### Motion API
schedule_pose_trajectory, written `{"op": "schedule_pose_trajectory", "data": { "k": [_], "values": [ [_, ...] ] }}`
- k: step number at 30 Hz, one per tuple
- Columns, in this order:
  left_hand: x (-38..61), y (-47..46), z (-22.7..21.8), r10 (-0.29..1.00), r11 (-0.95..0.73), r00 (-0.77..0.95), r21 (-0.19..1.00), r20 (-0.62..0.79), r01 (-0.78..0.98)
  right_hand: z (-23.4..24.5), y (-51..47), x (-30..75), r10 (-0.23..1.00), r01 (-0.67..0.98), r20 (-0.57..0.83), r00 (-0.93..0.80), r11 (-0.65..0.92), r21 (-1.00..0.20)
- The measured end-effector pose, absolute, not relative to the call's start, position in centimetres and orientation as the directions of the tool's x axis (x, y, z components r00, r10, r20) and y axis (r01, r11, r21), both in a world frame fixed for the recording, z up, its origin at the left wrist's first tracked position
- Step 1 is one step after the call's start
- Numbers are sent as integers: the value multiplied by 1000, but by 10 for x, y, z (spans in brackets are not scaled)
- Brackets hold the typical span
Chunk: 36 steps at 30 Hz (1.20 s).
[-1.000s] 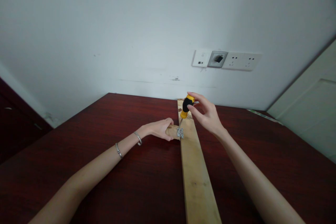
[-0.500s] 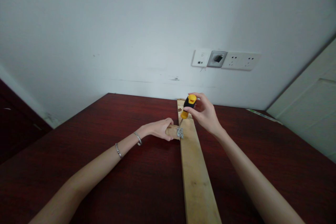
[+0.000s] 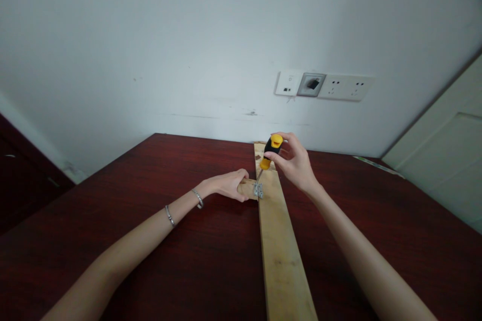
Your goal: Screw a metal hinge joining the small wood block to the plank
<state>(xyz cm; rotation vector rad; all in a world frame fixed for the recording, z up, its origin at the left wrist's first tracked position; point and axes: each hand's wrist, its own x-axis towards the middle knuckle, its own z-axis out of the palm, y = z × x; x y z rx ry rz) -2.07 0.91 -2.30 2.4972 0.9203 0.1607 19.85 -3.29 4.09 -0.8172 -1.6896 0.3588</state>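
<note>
My left hand (image 3: 232,185) is closed around a short wood block (image 3: 247,189), which butts against the left edge of a long wooden plank (image 3: 280,241). A small metal hinge (image 3: 259,190) lies across the joint between block and plank. In my right hand (image 3: 295,163) is a screwdriver (image 3: 273,144) with a yellow and black handle, tilted so its shaft runs down to the left. Its tip meets the hinge near the upper left part; any screw there is too small to make out.
The plank lies lengthwise on a dark red wooden table (image 3: 169,271) that reaches a white wall (image 3: 188,50). Sockets and switch plates (image 3: 324,86) are set in the wall. A pale door (image 3: 448,150) stands at the right, and a thin printed strip (image 3: 378,166) lies at the back right.
The screwdriver handle and my right hand have shifted very slightly to the right. My left hand, the block and the plank look unmoved.
</note>
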Motion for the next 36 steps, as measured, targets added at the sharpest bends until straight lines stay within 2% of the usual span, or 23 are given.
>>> {"op": "schedule_pose_trajectory", "data": {
  "k": [20, 29, 36],
  "values": [
    [-21, 9, -22, 635, -662, 770, 473, -59, 581, 43, -35, 198, 656, 343, 749, -93, 728, -594],
    [-21, 9, -22, 640, -658, 766, 467, -67, 591, 42, -34, 199, 680, 316, 729, -80, 711, -628],
    [-20, 9, -22, 642, -659, 765, 467, -60, 589, 45, -35, 198, 657, 343, 750, -79, 724, -598]
  ]
}}
